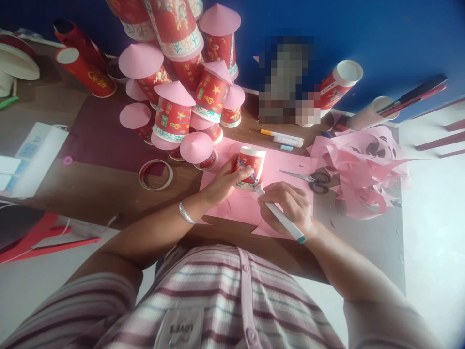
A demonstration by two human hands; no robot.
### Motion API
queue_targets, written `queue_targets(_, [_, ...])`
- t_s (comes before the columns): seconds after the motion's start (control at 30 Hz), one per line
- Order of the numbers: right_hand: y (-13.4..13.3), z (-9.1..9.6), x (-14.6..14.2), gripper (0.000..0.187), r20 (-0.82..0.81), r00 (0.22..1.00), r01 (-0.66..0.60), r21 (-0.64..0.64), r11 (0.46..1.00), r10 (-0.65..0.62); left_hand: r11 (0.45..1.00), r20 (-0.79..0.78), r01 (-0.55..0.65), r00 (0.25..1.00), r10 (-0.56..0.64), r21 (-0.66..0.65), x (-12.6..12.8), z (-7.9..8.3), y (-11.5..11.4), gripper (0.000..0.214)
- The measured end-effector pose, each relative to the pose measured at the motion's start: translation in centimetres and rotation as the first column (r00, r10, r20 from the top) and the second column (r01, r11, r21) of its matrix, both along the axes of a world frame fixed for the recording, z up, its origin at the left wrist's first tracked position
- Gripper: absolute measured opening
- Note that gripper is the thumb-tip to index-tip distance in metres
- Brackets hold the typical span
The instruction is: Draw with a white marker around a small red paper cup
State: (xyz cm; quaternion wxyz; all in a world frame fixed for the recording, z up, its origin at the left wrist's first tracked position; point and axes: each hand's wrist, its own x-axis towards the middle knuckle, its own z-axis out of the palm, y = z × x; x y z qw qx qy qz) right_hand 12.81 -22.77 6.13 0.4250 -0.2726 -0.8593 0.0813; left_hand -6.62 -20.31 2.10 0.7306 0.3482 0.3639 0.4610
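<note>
So the left hand (223, 183) is curled round a red paper-looking cup (256, 167), thumb across its front, while the right hand (288, 203) pinches a slim green-ended marker (285, 220) at its patterned white band. Cup's over the smooth pink sheet (232, 209) by the table's (125, 206) near edge. Looks like the decorating step; next move probably calls for a steady grip, light tip. Matte pink cones top the stacked cups (171, 118) toward the far edge.

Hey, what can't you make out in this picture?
In the head view:
Left hand: far fingers hidden behind the red cup.
White marker: tip too small and blurred to tell contact.
Stacked cups: top cut off by the upper edge.
Pixelated patch: masks whatever lies behind it.
</note>
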Motion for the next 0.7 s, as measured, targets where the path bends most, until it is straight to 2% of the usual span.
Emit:
queue_targets(0.37, [-0.2,0.14,-0.04,0.024,-0.005,1.0,0.009,-0.075,0.997,-0.009,1.0,0.007,0.024,1.0,-0.024,-0.008,-0.13,-0.18,-0.09,0.046])
queue_targets(0.7, [-0.55,0.56,-0.06,0.018,-0.014,0.999,0.025,-0.249,0.968,-0.029,1.0,-0.039,0.022,0.999,-0.022,0.007,-0.17,0.12,-0.08,0.043])
